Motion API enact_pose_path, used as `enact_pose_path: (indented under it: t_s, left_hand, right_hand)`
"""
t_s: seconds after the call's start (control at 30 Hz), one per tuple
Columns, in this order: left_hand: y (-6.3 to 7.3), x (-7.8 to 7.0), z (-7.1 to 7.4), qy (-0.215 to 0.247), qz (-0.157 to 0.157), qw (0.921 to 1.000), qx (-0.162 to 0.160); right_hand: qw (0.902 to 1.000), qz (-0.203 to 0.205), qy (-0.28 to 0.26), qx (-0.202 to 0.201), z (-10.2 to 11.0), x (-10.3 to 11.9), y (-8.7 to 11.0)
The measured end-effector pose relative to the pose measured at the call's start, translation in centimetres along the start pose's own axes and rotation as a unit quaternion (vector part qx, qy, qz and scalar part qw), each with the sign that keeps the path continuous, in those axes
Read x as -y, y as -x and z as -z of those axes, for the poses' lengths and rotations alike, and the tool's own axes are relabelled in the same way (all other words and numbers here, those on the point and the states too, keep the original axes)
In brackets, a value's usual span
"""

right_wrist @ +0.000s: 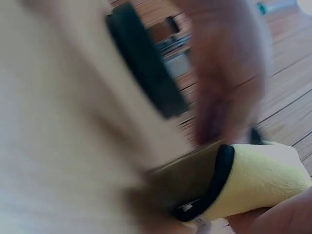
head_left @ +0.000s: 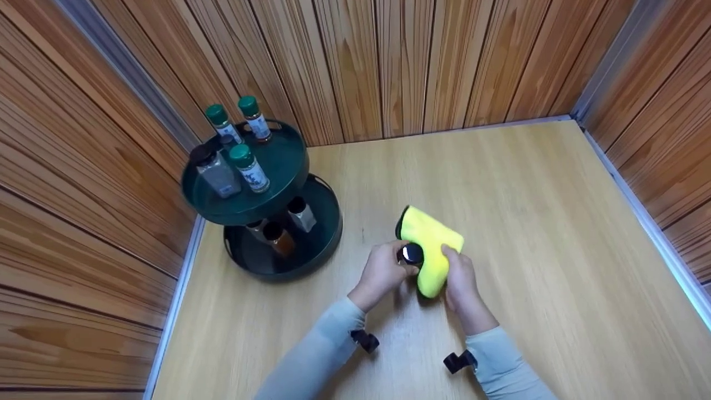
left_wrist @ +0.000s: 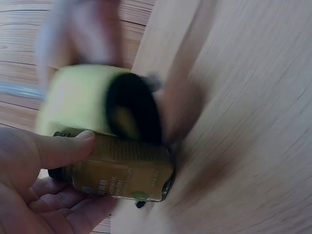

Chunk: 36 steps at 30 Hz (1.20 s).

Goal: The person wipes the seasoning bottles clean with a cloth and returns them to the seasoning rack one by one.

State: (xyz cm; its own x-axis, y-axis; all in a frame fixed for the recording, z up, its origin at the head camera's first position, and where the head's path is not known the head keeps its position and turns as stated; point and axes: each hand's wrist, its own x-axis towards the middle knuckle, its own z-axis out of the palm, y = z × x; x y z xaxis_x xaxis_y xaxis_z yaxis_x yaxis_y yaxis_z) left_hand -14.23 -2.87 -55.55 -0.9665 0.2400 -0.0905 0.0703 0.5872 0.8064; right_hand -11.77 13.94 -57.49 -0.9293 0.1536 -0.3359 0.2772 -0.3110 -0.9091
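My left hand [head_left: 383, 269] grips a turmeric powder jar [left_wrist: 122, 168], its thumb across one side and its fingers beneath. The jar lies tipped on its side in the left wrist view, with its black lid [head_left: 412, 253] toward the palm. My right hand [head_left: 462, 280] holds a folded yellow cloth [head_left: 434, 239] with black edging, thumb on top. In the right wrist view the cloth [right_wrist: 265, 180] laps against the jar's side, and its black edge runs across the jar. Both hands are just above the wooden table [head_left: 527, 222].
To the left stands a two-tier dark green rack [head_left: 286, 153]. Its upper tier carries several containers, including a green-capped bottle [head_left: 253, 169] and a black-lidded jar [head_left: 218, 175]. Below sit a brown-filled jar [head_left: 280, 241] and a pale jar [head_left: 303, 216]. Wood-panelled walls [head_left: 350, 72] enclose the table.
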Motion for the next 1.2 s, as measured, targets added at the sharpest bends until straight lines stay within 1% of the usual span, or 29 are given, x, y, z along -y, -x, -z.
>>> enact_pose_path:
  t_s: [0.07, 0.17, 0.3, 0.4, 0.43, 0.5, 0.57, 0.63, 0.73, 0.8, 0.87, 0.93, 1.0, 1.1, 1.2]
  left_hand:
    - [0.0, 0.0, -0.1, 0.001, 0.012, 0.9999, 0.003]
    - [0.1, 0.1, -0.2, 0.004, 0.015, 0.9999, 0.003]
    - [0.2, 0.2, -0.2, 0.005, -0.006, 1.0000, 0.001]
    - [0.5, 0.2, -0.1, -0.010, -0.024, 0.9996, -0.006]
    - [0.5, 0.2, -0.1, -0.016, -0.028, 0.9994, -0.011]
    - [0.5, 0.2, -0.1, -0.024, -0.033, 0.9990, -0.018]
    - [0.5, 0.1, -0.1, -0.027, -0.032, 0.9989, -0.020]
    - [0.4, 0.0, -0.2, -0.025, -0.029, 0.9992, -0.016]
    - [0.2, -0.2, -0.2, -0.023, -0.015, 0.9996, -0.008]
    - [0.1, -0.2, -0.2, -0.022, -0.003, 0.9998, -0.003]
    - [0.0, -0.2, -0.1, -0.019, 0.005, 0.9998, 0.002]
    - [0.0, -0.1, 0.0, -0.015, 0.007, 0.9998, 0.010]
    - [-0.1, 0.0, 0.1, -0.011, -0.003, 0.9997, 0.022]
    - [-0.2, 0.2, 0.1, 0.001, -0.021, 0.9988, 0.045]
    - [-0.2, 0.3, 0.2, 0.016, -0.039, 0.9975, 0.058]
  right_hand:
    - [0.9998, -0.015, 0.012, 0.003, 0.2, -0.8, -0.3]
    - [0.9993, -0.025, 0.025, 0.012, 0.3, -0.4, -0.3]
    - [0.9995, -0.019, -0.002, 0.025, 0.5, 1.8, 0.5]
    - [0.9974, -0.007, -0.051, 0.051, 0.5, 3.1, 1.3]
    - [0.9964, -0.002, -0.063, 0.056, 0.5, 3.2, 1.5]
    - [0.9960, 0.006, -0.066, 0.060, 0.4, 3.2, 1.6]
    - [0.9980, 0.017, -0.046, 0.042, 0.3, 2.6, 1.3]
    - [0.9997, 0.013, -0.012, 0.016, 0.2, 1.6, 0.7]
    - [0.9996, -0.013, 0.023, -0.005, 0.3, 0.2, -0.2]
    - [0.9986, -0.034, 0.040, -0.003, 0.4, -0.3, -0.7]
    - [0.9979, -0.044, 0.047, 0.009, 0.5, -0.1, -1.1]
    - [0.9977, -0.047, 0.043, 0.024, 0.7, 0.5, -1.3]
    - [0.9980, -0.049, 0.025, 0.033, 1.0, 1.2, -1.4]
    - [0.9981, -0.052, -0.011, 0.030, 1.6, 2.2, -1.3]
    - [0.9981, -0.049, -0.024, 0.026, 2.0, 3.0, -1.1]
